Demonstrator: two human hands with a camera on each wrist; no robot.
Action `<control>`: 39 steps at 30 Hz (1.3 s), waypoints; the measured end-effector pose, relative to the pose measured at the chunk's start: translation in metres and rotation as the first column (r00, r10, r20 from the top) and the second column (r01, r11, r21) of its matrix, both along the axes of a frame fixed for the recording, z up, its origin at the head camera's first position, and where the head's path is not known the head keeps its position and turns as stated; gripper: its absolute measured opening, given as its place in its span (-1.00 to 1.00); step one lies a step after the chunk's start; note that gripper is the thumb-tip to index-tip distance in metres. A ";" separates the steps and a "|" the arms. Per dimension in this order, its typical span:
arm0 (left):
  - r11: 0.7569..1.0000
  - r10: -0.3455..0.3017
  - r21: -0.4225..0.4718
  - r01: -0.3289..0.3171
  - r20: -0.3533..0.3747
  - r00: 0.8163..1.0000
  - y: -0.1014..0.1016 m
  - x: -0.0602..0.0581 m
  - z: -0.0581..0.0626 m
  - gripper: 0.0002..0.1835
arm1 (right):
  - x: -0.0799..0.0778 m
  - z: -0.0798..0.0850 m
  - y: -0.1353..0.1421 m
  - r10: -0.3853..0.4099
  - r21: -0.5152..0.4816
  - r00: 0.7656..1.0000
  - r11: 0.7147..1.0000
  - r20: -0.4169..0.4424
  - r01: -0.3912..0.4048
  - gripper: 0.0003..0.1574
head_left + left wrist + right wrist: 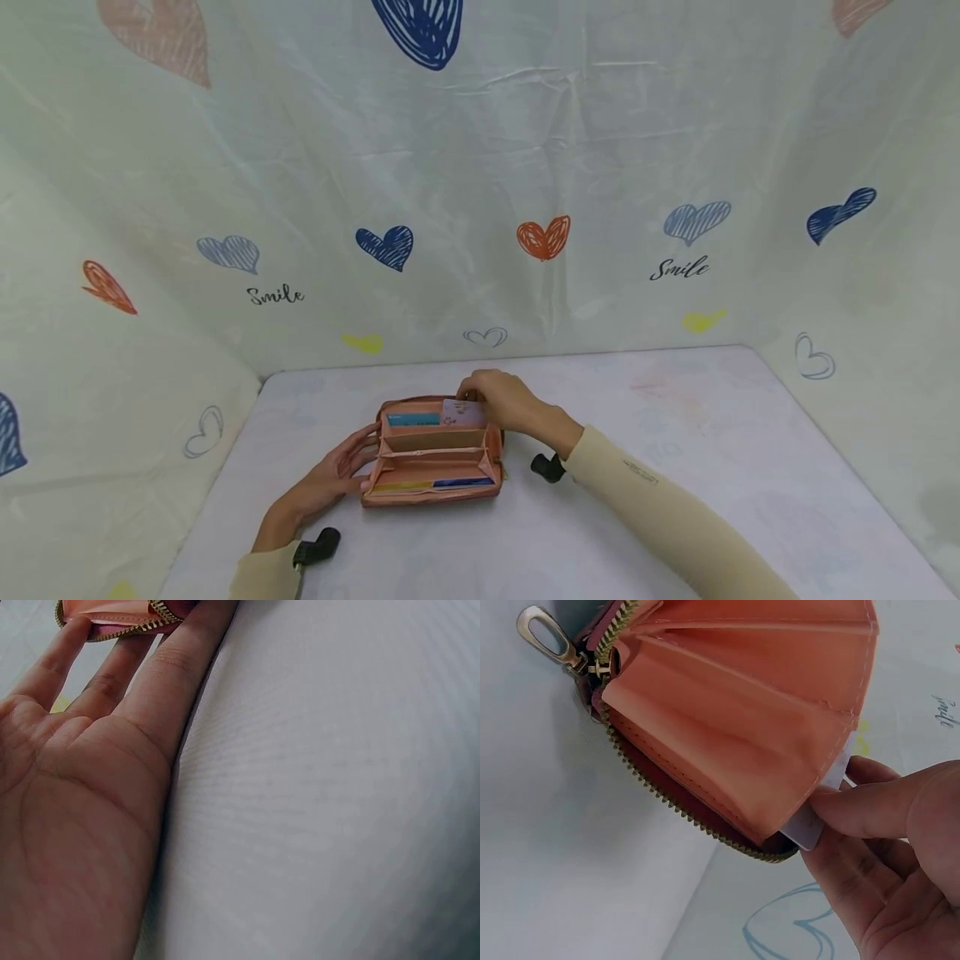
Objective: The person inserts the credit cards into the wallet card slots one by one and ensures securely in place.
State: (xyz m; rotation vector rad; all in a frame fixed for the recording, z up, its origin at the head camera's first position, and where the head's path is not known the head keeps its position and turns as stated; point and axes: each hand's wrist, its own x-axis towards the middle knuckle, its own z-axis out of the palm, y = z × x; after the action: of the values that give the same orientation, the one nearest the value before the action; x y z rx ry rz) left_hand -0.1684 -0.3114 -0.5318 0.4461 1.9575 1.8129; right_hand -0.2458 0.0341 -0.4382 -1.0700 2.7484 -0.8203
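Observation:
An open peach-pink zip wallet [437, 440] lies on the table with its pleated compartments spread apart. At its back right corner my right hand [517, 402] pinches a pale lilac card [461, 413] between thumb and fingers; the card's lower part is hidden inside the back compartment. Beside that card sits a blue card [415, 419]. The front compartment shows a yellow card [401, 487] and a dark blue card [462, 482]. My left hand [324, 477] touches the wallet's left side with extended fingers, their tips near the brass zipper teeth in the left wrist view.
The white table [645, 500] runs back to a pale curtain [465, 183] printed with hearts. A metal clasp [546, 634] sticks out from the wallet's zipper end. Black wrist cameras [318, 546] are worn on both arms.

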 end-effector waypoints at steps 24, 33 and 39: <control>0.999 0.029 -0.032 -0.028 0.020 0.999 0.002 0.003 0.003 0.05 | 0.006 0.000 -0.001 -0.050 -0.010 0.999 0.999 -0.013 0.050 -0.50; 1.000 0.016 -0.020 -0.016 -0.005 1.000 0.002 0.002 0.002 0.02 | 0.006 -0.003 -0.001 -0.007 0.010 0.999 1.000 -0.046 0.007 -0.48; 0.999 0.029 -0.029 -0.029 0.024 0.999 0.003 0.002 0.004 0.04 | 0.006 -0.007 -0.001 0.022 0.020 0.999 1.000 -0.037 -0.021 -0.49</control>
State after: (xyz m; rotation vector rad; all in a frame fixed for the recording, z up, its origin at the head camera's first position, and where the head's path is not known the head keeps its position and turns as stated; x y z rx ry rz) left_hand -0.1662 -0.3086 -0.5282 0.3862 1.9803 1.7975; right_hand -0.2398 0.0332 -0.4450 -1.1209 2.7643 -0.7767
